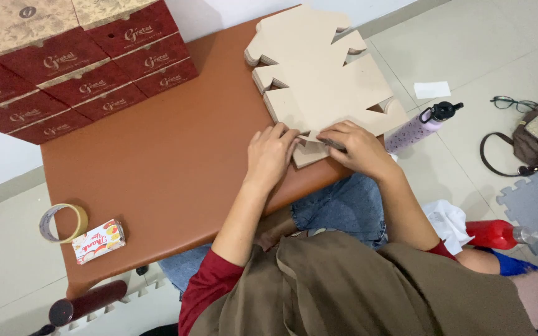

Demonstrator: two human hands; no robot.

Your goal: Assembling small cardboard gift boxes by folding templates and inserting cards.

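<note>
Nearest the camera are the person's brown garment and red sleeves, with blue jeans below the edge of the low brown surface (157, 162). On the surface's near-left corner lie a roll of tape (62, 222) and a small printed carton (98, 241), well apart from the hands.

Further in, both hands work at the near edge of a stack of flat cardboard cutouts (322, 78). The left hand (271, 152) lies palm down, fingers pressing on a small tab of the card; whether anything is pinched in its grip cannot be told. The right hand (357, 144) lies just beside it, fingers curled down onto the same edge. It seems to pinch the card or something thin and dark against it, but this grip too is unclear. The stack sits at the right side of the surface, its lowest flap overhanging the edge towards the person's lap.

That overhang looks like the risk: a hard press on the unsupported flap could tip or slide the top sheets off towards the floor, or crease the card away from its fold line.

On the floor to the right are a purple bottle (420, 126), a red bottle (498, 234), a pair of glasses (514, 103) and a bag (533, 138). At the far left, red-and-tan boxes (76, 68) are stacked in tiers.
</note>
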